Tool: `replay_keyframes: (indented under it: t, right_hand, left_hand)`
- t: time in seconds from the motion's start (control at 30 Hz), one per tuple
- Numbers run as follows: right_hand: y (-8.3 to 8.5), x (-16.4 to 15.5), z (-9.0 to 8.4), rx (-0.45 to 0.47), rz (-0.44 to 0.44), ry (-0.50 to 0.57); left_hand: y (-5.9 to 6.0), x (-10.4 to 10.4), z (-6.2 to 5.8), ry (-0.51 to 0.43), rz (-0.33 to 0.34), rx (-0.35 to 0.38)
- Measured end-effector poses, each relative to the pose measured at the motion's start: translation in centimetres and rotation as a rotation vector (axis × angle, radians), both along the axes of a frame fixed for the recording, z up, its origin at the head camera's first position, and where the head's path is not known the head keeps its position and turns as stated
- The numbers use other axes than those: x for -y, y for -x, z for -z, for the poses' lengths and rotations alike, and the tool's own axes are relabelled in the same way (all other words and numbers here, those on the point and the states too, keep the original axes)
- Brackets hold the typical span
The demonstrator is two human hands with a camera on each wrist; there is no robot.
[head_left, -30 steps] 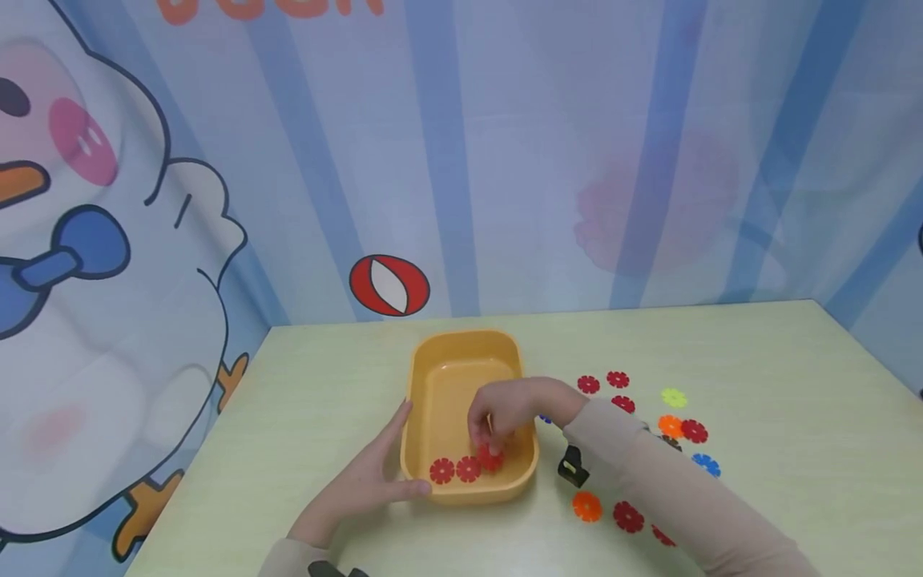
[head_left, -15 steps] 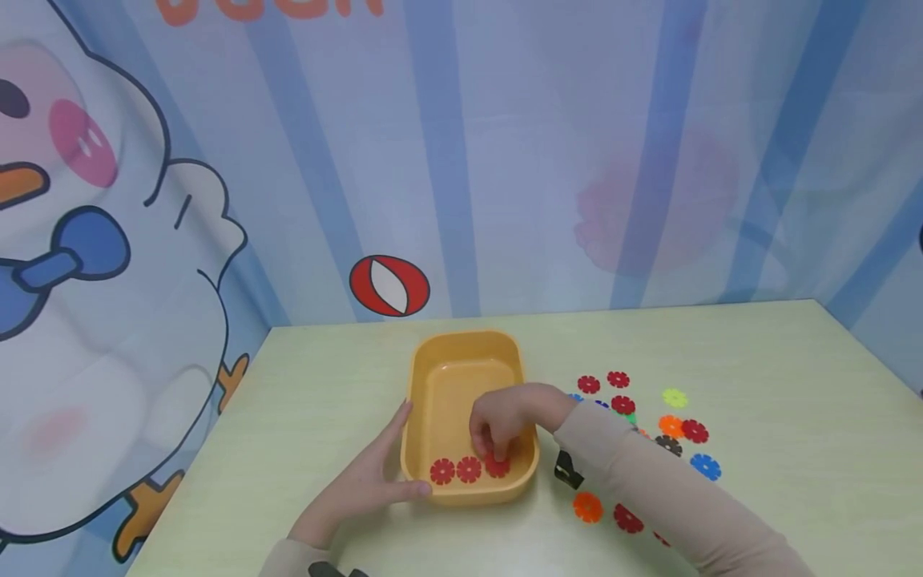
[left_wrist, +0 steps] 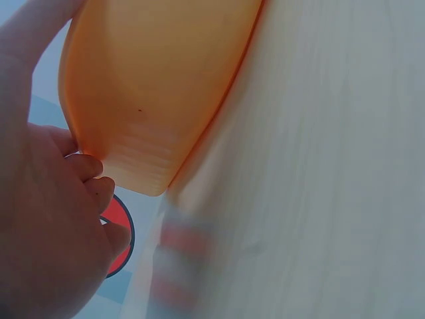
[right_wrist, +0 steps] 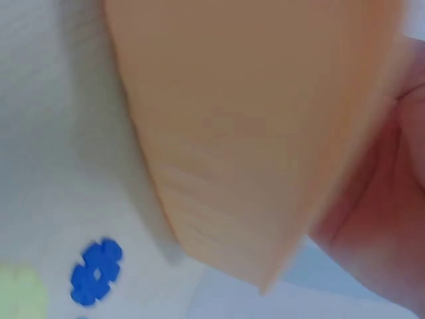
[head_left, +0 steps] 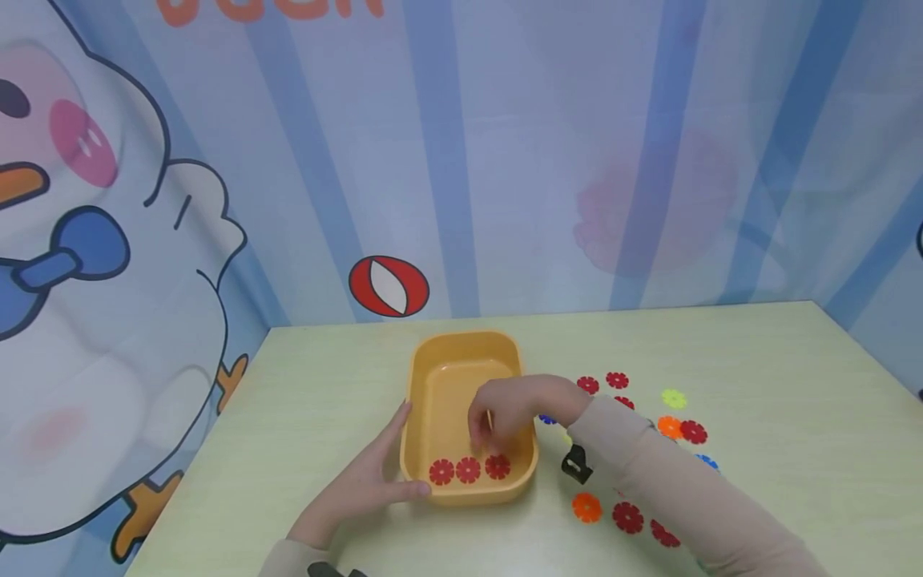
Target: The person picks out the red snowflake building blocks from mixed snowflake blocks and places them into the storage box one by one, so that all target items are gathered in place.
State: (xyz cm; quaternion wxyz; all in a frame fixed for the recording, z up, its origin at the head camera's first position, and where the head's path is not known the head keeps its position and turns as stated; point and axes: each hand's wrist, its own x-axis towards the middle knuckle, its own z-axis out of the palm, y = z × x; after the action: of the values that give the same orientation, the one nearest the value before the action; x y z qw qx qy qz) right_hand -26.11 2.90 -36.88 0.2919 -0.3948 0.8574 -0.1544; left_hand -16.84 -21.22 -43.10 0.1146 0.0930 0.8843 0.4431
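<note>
An orange tub (head_left: 461, 377) stood on the pale green table (head_left: 757, 361), a little left of the middle and closer to the near edge than to the far one. Three red flower discs (head_left: 469, 469) lay in a row on its floor along the near wall, side by side and close to touching.

The right hand (head_left: 505, 413) hung inside the tub just above the rightmost of those discs, its fingers (head_left: 481, 437) curled loosely downward and holding nothing that the head view showed; whether the tips touched the disc could not be told. The right wrist view was blurred and showed only the tub's outer wall (right_wrist: 252, 133), part of the palm and a blue disc (right_wrist: 97, 271) on the table beside it.

The left hand (head_left: 368, 481) rested against the tub's near-left corner, thumb (head_left: 417, 487) along the near wall and fingers straight along the left wall, pressing rather than clasping. In the left wrist view the fingers (left_wrist: 89, 169) lay against the tub's outer wall (left_wrist: 159, 80).

To the right of the tub, loose discs were scattered over the table toward the near edge: dark red ones (head_left: 627, 517), an orange one (head_left: 586, 506), a yellow-green one (head_left: 674, 397) and another orange one (head_left: 669, 426). A small black object (head_left: 574, 465) lay just beside the tub's right wall, under the sleeve (head_left: 671, 489).
</note>
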Motion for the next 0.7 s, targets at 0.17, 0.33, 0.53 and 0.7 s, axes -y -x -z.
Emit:
replay_keyframes:
  t: [0.17,0.33,0.53,0.7]
  right_hand:
    - [-0.4,-2.2,-1.4,-0.012,-0.003,0.171]
    - [-1.5,-5.4,-2.4,-0.044,0.041,0.309]
    - [-3.3,-8.7,-2.1,-0.014,0.202,0.370]
    - [-5.0,-10.9,-0.9,-0.030,0.310,0.387]
  left_hand:
    - [-0.1,-0.1,0.0,0.006,-0.007,0.006]
    - [0.0,0.2,-0.1,0.013,0.006,0.003]
    - [0.0,0.3,-0.1,0.015,0.001,0.003]
    - [0.0,0.1,0.0,0.013,0.006,0.000]
